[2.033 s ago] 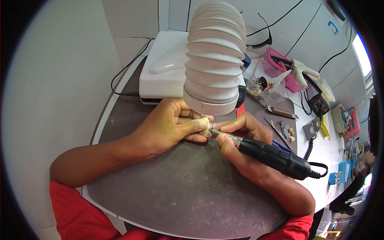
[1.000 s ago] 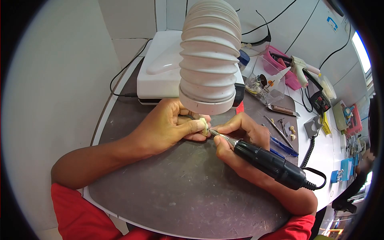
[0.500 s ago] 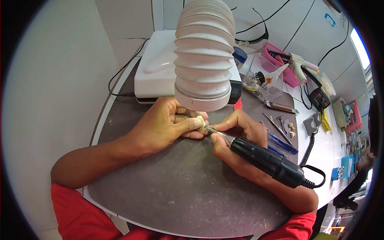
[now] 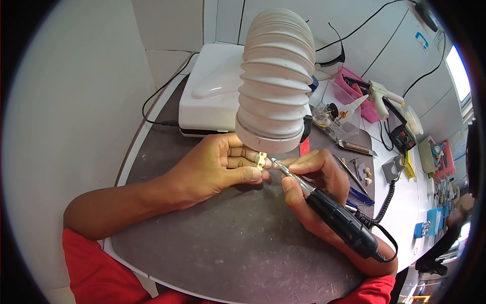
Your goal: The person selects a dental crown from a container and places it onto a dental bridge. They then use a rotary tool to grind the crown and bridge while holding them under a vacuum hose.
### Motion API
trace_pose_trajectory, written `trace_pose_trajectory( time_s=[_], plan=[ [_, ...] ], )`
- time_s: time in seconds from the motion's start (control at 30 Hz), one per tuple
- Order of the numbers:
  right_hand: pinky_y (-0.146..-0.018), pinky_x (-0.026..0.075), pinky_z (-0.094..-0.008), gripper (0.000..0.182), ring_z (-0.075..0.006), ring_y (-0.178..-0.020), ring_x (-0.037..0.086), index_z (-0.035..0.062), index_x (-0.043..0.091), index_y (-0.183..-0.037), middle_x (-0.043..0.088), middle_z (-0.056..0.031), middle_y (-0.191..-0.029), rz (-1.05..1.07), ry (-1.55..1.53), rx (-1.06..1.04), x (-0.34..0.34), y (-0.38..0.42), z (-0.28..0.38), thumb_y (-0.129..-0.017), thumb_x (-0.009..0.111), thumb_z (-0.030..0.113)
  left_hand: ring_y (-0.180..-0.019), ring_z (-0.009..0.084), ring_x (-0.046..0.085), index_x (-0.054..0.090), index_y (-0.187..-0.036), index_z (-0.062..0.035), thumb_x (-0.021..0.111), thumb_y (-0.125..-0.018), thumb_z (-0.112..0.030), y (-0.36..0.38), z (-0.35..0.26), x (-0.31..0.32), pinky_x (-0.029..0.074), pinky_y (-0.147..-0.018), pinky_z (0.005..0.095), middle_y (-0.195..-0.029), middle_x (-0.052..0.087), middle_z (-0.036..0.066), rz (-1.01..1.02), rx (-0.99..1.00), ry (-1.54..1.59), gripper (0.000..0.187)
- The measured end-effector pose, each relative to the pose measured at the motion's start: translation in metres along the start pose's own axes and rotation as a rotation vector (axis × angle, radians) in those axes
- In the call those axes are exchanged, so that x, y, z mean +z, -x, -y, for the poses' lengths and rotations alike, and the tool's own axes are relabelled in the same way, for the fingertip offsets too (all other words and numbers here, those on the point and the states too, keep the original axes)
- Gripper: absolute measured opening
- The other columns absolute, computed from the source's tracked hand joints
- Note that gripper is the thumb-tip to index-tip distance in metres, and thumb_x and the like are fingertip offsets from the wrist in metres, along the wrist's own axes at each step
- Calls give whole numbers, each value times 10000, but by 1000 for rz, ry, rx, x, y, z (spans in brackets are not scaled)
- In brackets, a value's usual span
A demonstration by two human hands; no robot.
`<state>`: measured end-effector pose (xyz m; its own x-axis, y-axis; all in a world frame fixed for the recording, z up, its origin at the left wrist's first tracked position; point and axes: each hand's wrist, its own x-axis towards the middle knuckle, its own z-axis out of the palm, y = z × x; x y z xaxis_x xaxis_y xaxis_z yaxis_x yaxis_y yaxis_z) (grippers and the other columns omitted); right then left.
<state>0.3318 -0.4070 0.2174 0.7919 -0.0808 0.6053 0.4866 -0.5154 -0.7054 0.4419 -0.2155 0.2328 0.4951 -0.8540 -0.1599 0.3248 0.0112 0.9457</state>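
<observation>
Under the hose mouth, my left hand [image 4: 217,162] pinches a small pale-yellow dental piece [image 4: 261,161] between thumb and fingers. A couple of dark holes or notches show in it. My right hand [image 4: 319,182] grips a rotary handpiece [image 4: 336,215] like a pen, its silver nose toward the left and its black body slanting down to the right. At its end a small pale-tipped bur [image 4: 274,160] sits just right of the dental piece, with a slight gap between them. Part of the handpiece's nose is behind my right fingers.
A white ribbed suction hose [image 4: 276,81] hangs over my hands, before a white machine [image 4: 212,86]. At right lie a wooden-handled knife [image 4: 357,148], blue tweezers [image 4: 362,196] and small tooth-coloured pieces [image 4: 368,181]. Behind them stand a clear bin [image 4: 336,119] and a pink basket [image 4: 349,81].
The bur has moved off the dental piece to its right. My left hand has turned the piece so its notched face shows. The camera view has shifted slightly.
</observation>
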Motion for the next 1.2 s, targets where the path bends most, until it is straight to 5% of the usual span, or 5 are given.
trace_pose_trajectory(
  time_s=[0.23,0.3,1.2],
  plan=[
    [-735,585,-315,234,-240,-822,749,-11,600,-901,735,-186,-918,49,43,-97,0,-5,-2,-746,775,7,-1057,157,659,482,-1334,52,679,-914,-9,0,0,-1,554,-950,299,-1218,628,140,17,-4,28,468],
    [-744,584,-319,242,-248,-843,750,-9,602,-902,736,-189,-927,70,50,-95,0,-5,-1,-742,782,6,-1041,196,687,582,-1190,78,681,-921,-27,1,1,2,578,-917,295,-1103,679,141,-27,61,18,305],
    [-732,584,-308,215,-224,-823,749,-4,599,-912,743,-192,-957,60,9,-40,1,-2,-2,-766,753,33,-992,182,693,580,-1167,88,727,-900,-65,-1,4,0,579,-885,296,-1079,669,130,-51,88,-44,341]
  ],
)
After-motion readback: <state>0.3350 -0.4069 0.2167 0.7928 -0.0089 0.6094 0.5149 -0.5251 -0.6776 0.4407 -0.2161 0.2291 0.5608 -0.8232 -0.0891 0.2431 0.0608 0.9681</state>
